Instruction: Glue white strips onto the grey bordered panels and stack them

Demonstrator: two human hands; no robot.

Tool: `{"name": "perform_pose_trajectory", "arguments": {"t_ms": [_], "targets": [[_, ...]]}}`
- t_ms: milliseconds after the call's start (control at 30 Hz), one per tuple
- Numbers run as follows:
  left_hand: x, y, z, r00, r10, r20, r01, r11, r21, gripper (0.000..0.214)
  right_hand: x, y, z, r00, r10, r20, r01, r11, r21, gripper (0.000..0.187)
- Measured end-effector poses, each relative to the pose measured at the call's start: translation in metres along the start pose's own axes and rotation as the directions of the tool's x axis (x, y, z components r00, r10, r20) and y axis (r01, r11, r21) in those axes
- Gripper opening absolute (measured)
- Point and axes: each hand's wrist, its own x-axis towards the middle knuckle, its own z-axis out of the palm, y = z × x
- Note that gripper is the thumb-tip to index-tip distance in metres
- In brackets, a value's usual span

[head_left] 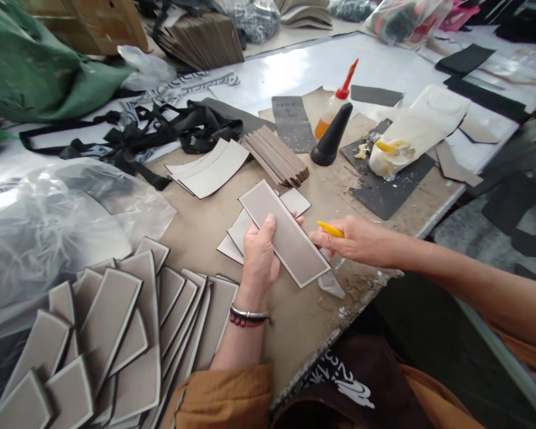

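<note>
My left hand grips a long grey panel with a pale border, thumb on top, holding it just above the brown work board. My right hand is closed around a yellow-handled tool at the panel's right edge. Under the panel lie a few plain pale cut pieces. At the lower left, several finished bordered panels are fanned out in overlapping rows.
A black cone, an orange glue bottle with a red tip and a white glue container with a yellow brush stand behind. Stacks of cardboard strips, curved pale pieces, black straps and a clear plastic bag surround the board.
</note>
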Motion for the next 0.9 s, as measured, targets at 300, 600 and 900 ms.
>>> {"name": "perform_pose_trajectory", "arguments": {"t_ms": [300,600,900], "targets": [[-0.008,0.002,0.002,1.000,0.001,0.004,0.000,0.998,-0.064,0.031,-0.018,0.004,0.030,0.990,0.022,0.141,-0.065,0.948,0.310,0.032],[-0.005,0.012,0.002,0.997,0.056,-0.060,-0.062,0.991,-0.116,0.038,-0.017,0.010,0.034,0.980,0.003,0.199,-0.068,0.944,0.322,0.036],[-0.013,0.014,0.011,0.971,0.090,-0.222,-0.133,0.973,-0.187,0.038,-0.014,0.013,0.040,0.980,-0.016,0.198,-0.034,0.968,0.248,0.040]]}}
